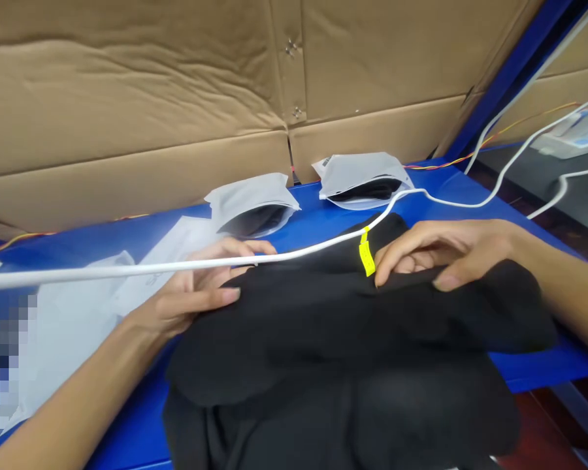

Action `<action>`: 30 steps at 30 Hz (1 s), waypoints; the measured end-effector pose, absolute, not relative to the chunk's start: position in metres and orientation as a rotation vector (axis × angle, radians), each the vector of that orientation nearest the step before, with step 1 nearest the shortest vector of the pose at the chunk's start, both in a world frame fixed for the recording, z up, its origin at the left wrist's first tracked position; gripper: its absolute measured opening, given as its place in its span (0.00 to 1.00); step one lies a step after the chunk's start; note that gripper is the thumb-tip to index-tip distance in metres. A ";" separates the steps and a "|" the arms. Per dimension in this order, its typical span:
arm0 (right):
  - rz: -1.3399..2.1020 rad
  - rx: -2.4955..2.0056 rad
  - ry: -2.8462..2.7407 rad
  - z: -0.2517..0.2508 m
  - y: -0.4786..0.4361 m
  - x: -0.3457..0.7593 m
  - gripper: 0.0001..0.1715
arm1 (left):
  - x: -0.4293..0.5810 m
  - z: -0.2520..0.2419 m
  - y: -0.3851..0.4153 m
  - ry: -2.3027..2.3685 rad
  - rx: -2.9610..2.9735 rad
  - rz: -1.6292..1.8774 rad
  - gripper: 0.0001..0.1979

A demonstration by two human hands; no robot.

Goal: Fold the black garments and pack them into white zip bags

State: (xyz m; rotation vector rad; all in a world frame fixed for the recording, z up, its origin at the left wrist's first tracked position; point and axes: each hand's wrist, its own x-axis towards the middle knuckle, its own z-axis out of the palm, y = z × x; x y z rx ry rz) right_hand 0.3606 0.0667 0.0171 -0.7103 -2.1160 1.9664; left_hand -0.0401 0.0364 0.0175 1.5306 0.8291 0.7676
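Observation:
A black cloth garment (343, 326) is spread over the front of the blue table and hangs down toward me; its kind is not clear. At its left upper edge, my left hand (203, 277) pinches the cloth, thumb on top and fingers behind. My right hand (441, 251) grips the upper edge on the right, with its thumb on the cloth and fingers curled. Across the view, in front of my left fingers, runs a white cable (215, 262). A yellow tag (367, 258) hangs from this cable beside my right fingertips.
Two frosted pouches (255, 202) with dark contents lie at the back of the blue table (294, 228). Flat white plastic bags (73, 326) lie at left. Brown cardboard (176, 85) lines the back. Right of a blue post (509, 78), more white cables run toward a pale plastic item (575, 134).

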 end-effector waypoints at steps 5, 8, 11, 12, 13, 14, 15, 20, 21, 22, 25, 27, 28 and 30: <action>1.723 -0.779 -2.059 -0.003 0.084 0.365 0.20 | -0.035 0.017 0.045 1.166 1.951 0.781 0.08; 1.370 -0.889 -2.176 -0.012 0.094 0.364 0.20 | -0.028 0.016 0.042 1.267 2.214 0.834 0.05; 1.064 -0.978 -2.275 -0.015 0.095 0.361 0.22 | -0.024 0.013 0.037 1.372 2.546 0.802 0.11; 0.985 -0.993 -2.293 -0.015 0.094 0.359 0.22 | -0.024 0.012 0.036 1.385 2.628 0.772 0.12; 0.919 -1.007 -2.304 -0.015 0.092 0.357 0.23 | -0.025 0.011 0.036 1.390 2.680 0.745 0.13; 0.857 -1.014 -2.308 -0.015 0.091 0.354 0.24 | -0.025 0.010 0.036 1.394 2.735 0.727 0.14; 0.795 -1.012 -2.312 -0.015 0.089 0.352 0.25 | -0.026 0.009 0.036 1.392 2.776 0.728 0.14; 0.450 -0.965 -2.475 -0.018 0.088 0.349 0.27 | -0.030 0.018 0.031 1.107 2.768 0.700 0.11; 0.443 -0.969 -2.498 -0.018 0.089 0.350 0.26 | -0.030 0.020 0.029 0.987 2.749 0.611 0.15; 0.440 -0.976 -2.510 -0.019 0.090 0.350 0.25 | -0.029 0.022 0.027 0.872 2.724 0.497 0.21; 0.424 -0.975 -2.530 -0.019 0.091 0.351 0.20 | -0.026 0.025 0.021 0.681 2.668 0.166 0.38; 0.411 -0.965 -2.561 -0.017 0.091 0.351 0.19 | -0.023 0.024 0.019 0.670 2.676 0.065 0.41; 0.403 -0.960 -2.568 -0.016 0.091 0.350 0.19 | -0.021 0.023 0.019 0.674 2.685 0.045 0.41; 0.389 -0.952 -2.555 -0.014 0.089 0.349 0.21 | -0.019 0.021 0.019 0.678 2.698 0.031 0.39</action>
